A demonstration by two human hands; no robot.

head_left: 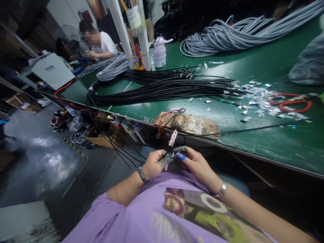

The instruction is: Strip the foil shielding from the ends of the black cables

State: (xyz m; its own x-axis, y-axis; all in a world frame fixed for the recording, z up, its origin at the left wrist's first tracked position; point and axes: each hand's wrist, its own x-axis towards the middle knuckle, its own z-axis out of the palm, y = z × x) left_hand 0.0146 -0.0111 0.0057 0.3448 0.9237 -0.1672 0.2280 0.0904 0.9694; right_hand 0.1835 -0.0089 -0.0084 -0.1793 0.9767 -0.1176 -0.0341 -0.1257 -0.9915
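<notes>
My left hand [155, 164] and my right hand [196, 164] meet close to my chest, below the edge of the green table [265, 141]. Both are closed in a pinch on the stripped end of a thin black cable [253, 129], where small coloured wires show. Grey finger cots cover some fingertips, and a blue one sits on my right thumb. The cable runs from my hands up over the table edge and off to the right. A large bundle of black cables [162, 89] lies across the table ahead of me.
Foil scraps [255, 98] and red-handled pliers [293, 103] lie at the right. A taped brown block with wires [192, 124] sits at the table edge. Grey cable coils [227, 33] fill the back. A person in a white shirt [103, 44] works at the far left. Boxes stand under the table.
</notes>
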